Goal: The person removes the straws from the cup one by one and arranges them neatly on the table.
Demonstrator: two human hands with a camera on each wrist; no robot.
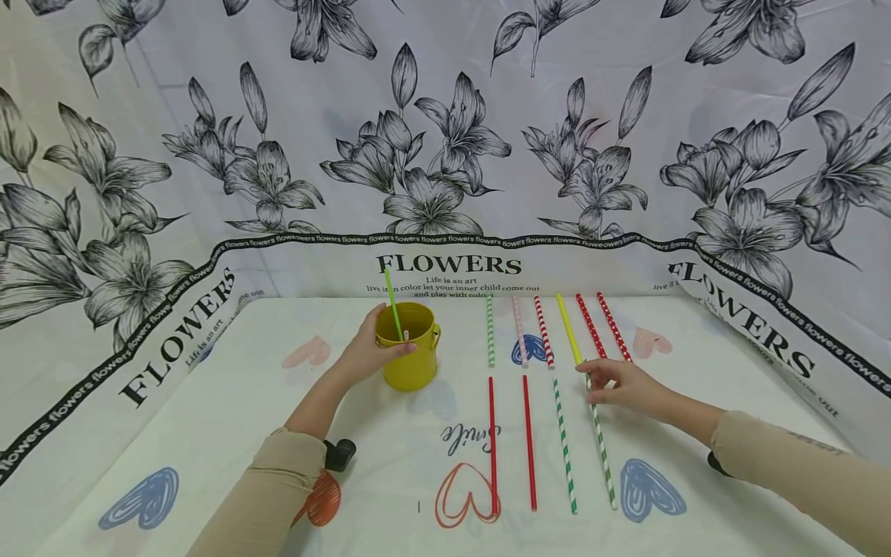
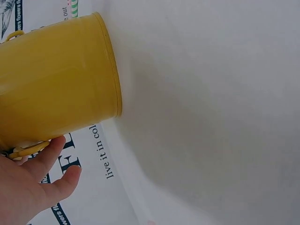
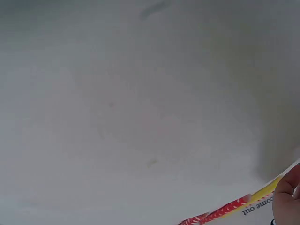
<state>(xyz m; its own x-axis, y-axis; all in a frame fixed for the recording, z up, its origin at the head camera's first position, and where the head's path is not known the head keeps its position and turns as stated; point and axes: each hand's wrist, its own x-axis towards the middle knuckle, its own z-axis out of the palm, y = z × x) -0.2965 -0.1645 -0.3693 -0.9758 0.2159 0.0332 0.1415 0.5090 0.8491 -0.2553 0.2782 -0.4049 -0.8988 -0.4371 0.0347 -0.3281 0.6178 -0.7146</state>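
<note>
My left hand (image 1: 372, 348) grips the rim and side of a yellow metal bucket (image 1: 411, 367), its thumb over the near edge. In the left wrist view the bucket's wall (image 2: 61, 79) fills the upper left, with the fingers by its handle lug. A bright green straw (image 1: 393, 302) leans up out of the bucket, and a pale tip shows low inside. To the right, my right hand (image 1: 626, 385) pinches the upper end of a green-and-white striped paper straw (image 1: 600, 441). Its fingertips are close to the lower end of a yellow straw (image 1: 567, 325).
An upper row holds a pale green striped straw (image 1: 490, 333), a pink striped one (image 1: 518, 321), a red striped one (image 1: 543, 329) and two red dotted ones (image 1: 616, 329). Nearer lie two plain red straws (image 1: 529, 441) and another green striped straw (image 1: 564, 445). A flower-print cloth hangs behind.
</note>
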